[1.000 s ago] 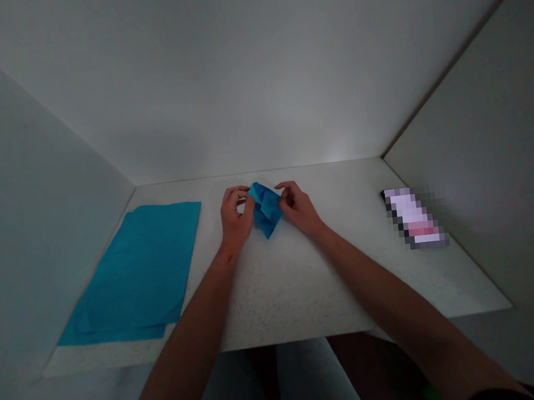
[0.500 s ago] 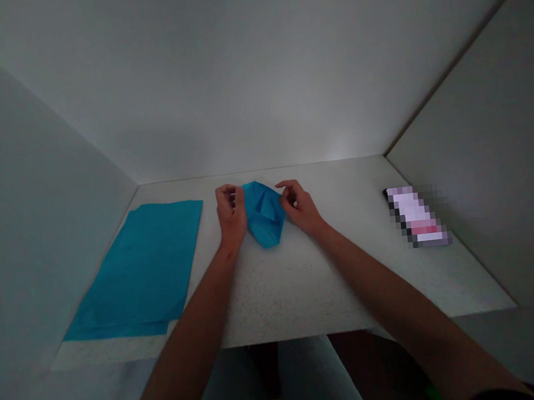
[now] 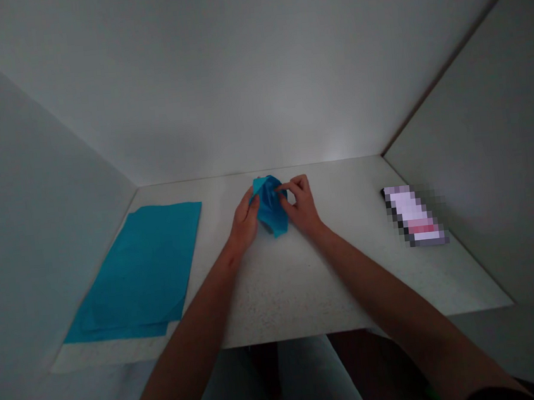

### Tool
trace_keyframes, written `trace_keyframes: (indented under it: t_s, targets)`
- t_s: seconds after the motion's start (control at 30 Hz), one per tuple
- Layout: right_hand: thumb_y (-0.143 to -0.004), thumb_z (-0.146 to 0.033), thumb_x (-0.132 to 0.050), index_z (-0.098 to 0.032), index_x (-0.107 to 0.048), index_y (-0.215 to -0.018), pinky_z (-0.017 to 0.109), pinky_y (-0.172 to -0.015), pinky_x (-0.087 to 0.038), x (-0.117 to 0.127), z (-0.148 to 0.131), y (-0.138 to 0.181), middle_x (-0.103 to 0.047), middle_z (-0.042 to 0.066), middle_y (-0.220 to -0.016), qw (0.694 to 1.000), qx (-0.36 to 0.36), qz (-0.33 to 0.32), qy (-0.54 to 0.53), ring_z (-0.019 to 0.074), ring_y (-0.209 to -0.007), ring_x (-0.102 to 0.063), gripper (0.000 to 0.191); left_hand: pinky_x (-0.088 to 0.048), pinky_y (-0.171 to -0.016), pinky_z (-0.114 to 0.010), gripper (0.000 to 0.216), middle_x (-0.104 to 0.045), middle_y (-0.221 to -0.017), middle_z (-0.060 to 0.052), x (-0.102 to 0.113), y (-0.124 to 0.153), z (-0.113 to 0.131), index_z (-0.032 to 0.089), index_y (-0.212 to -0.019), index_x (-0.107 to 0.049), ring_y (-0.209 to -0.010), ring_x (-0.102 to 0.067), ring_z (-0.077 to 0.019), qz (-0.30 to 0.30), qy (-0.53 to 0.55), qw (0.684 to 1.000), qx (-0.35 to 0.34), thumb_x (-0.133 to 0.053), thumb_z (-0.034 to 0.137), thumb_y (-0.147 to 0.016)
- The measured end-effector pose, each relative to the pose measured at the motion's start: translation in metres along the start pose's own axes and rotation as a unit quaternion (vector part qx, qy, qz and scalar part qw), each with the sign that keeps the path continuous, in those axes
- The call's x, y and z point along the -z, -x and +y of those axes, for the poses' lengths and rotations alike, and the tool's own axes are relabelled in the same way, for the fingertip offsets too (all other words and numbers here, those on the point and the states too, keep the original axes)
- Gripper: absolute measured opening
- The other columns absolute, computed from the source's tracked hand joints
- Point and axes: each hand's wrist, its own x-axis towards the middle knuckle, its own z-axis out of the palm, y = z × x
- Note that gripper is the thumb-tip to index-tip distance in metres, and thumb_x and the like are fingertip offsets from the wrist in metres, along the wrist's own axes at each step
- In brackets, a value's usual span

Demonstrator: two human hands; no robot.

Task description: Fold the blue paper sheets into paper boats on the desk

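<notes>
Folded blue paper piece (image 3: 270,205), narrowed to a point at its lower end, at the middle of the frame between both hands; whether that tip touches the surface below, impossible to tell. Bare left hand (image 3: 244,223) partly open, fingers laid flat against the paper's left side, thumb hidden, so no telling whether it grips. Bare right hand (image 3: 302,206) curled, fingertips (image 3: 283,189) pinching the upper right of the paper. Compared with half a second earlier, hands drawn back in from a wider stance and both on the paper again, the paper itself gathered narrower and standing more upright, with its folds bunched toward the top.

Bare forearms running from the lower corners of the frame up to the hands. Beneath everything, a speckled white tabletop (image 3: 305,291). At lower left of the frame, well apart from the hands, a flat blue paper sheet (image 3: 137,280), lying square on the tabletop, with a second layer's edge just showing along its bottom. At right, a pixelated oblong object (image 3: 414,216) in white, pink and black, too blurred to identify. Pale grey walls (image 3: 39,173) on three sides; light blue trousers (image 3: 309,380) below the table edge.
</notes>
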Motion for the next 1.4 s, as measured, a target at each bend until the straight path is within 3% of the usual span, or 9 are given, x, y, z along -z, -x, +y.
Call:
trace_keyframes:
  t_s: [0.13, 0.37, 0.57, 0.67, 0.8, 0.97, 1.13, 1.3, 1.4]
  targets:
    - [-0.091, -0.039, -0.076, -0.025, -0.067, -0.108, 0.044, -0.085, -0.052, -0.001, -0.002, -0.001, -0.051, 0.005, -0.101, 1.000, -0.008, 0.018, -0.004, 0.0252, -0.095, -0.055, 0.024, -0.029, -0.135, -0.051, 0.055, -0.049, -0.170, -0.007, -0.004, 0.005, 0.005, 0.030, -0.159, -0.054, -0.159, -0.042, -0.0265, -0.082, -0.078, 0.987, -0.111, -0.048, 0.053, -0.110]
    - [-0.102, -0.037, -0.063, -0.026, -0.065, -0.100, 0.039, -0.080, -0.051, -0.001, -0.008, -0.005, -0.057, 0.004, -0.096, 0.996, -0.037, 0.047, -0.071, 0.0210, -0.087, -0.055, 0.011, -0.034, -0.133, -0.050, 0.049, -0.052, -0.167, -0.006, -0.002, 0.005, 0.005, 0.031, -0.158, -0.056, -0.156, -0.047, -0.0246, -0.089, -0.137, 0.976, -0.144, -0.046, 0.045, -0.112]
    - [-0.101, -0.045, -0.059, -0.026, -0.057, -0.082, 0.038, -0.081, -0.047, 0.003, -0.008, -0.009, -0.055, 0.002, -0.088, 0.984, -0.038, 0.065, -0.163, 0.0209, -0.086, -0.053, 0.028, -0.047, -0.123, -0.050, 0.043, -0.071, -0.146, -0.010, 0.006, 0.000, 0.006, 0.024, -0.138, -0.071, -0.138, -0.065, -0.0261, 0.031, -0.127, 0.989, -0.071, -0.049, 0.048, -0.111]
    - [-0.100, -0.044, -0.056, -0.025, -0.052, -0.077, 0.036, -0.076, -0.044, 0.005, -0.002, -0.010, -0.050, -0.001, -0.080, 0.968, -0.076, 0.073, -0.227, 0.0191, -0.077, -0.050, 0.029, -0.056, -0.107, -0.043, 0.037, -0.080, -0.120, -0.009, 0.010, -0.001, 0.007, 0.022, -0.118, -0.077, -0.117, -0.073, -0.0254, 0.086, -0.124, 0.988, -0.033, -0.052, 0.049, -0.109]
    - [-0.100, -0.048, -0.054, -0.026, -0.049, -0.079, 0.032, -0.067, -0.039, 0.010, 0.006, -0.010, -0.043, -0.003, -0.074, 0.945, -0.154, 0.140, -0.251, 0.0176, -0.069, -0.043, 0.031, -0.057, -0.080, -0.035, 0.041, -0.071, -0.084, -0.005, 0.013, -0.002, 0.007, 0.020, -0.092, -0.071, -0.088, -0.070, -0.0234, 0.148, -0.125, 0.981, 0.012, -0.057, 0.056, -0.106]
    - [-0.102, -0.067, -0.050, -0.027, -0.047, -0.088, 0.030, -0.067, -0.042, 0.018, 0.016, -0.012, -0.044, -0.003, -0.079, 0.942, -0.206, 0.206, -0.168, 0.0184, -0.073, -0.047, 0.043, -0.056, -0.088, -0.037, 0.043, -0.075, -0.100, -0.009, 0.022, -0.007, 0.008, 0.022, -0.104, -0.070, -0.099, -0.069, -0.0257, 0.219, -0.108, 0.969, 0.036, -0.053, 0.061, -0.106]
    - [-0.101, -0.079, -0.044, -0.028, -0.047, -0.099, 0.030, -0.067, -0.045, 0.024, 0.030, -0.013, -0.047, -0.002, -0.082, 0.957, -0.200, 0.191, -0.087, 0.0185, -0.074, -0.052, 0.050, -0.053, -0.086, -0.035, 0.039, -0.070, -0.091, -0.006, 0.035, -0.008, 0.012, 0.023, -0.093, -0.063, -0.097, -0.065, -0.0246, 0.223, -0.173, 0.957, 0.070, -0.051, 0.057, -0.108]
    - [-0.095, -0.086, -0.050, -0.029, -0.049, -0.106, 0.028, -0.053, -0.035, 0.035, 0.038, -0.014, -0.043, -0.006, -0.067, 0.953, -0.241, 0.162, -0.090, 0.0165, -0.058, -0.044, 0.057, -0.043, -0.074, -0.031, 0.040, -0.054, -0.073, -0.001, 0.050, -0.013, 0.009, 0.024, -0.078, -0.054, -0.080, -0.056, -0.0211, 0.222, -0.195, 0.955, 0.026, -0.057, 0.053, -0.105]
    - [-0.091, -0.087, -0.057, -0.029, -0.052, -0.104, 0.027, -0.051, -0.031, 0.043, 0.042, -0.017, -0.044, -0.007, -0.064, 0.953, -0.248, 0.151, -0.090, 0.0154, -0.054, -0.042, 0.060, -0.040, -0.073, -0.031, 0.039, -0.055, -0.073, -0.002, 0.061, -0.016, 0.005, 0.024, -0.078, -0.056, -0.078, -0.054, -0.0211, 0.214, -0.198, 0.956, 0.028, -0.060, 0.052, -0.103]
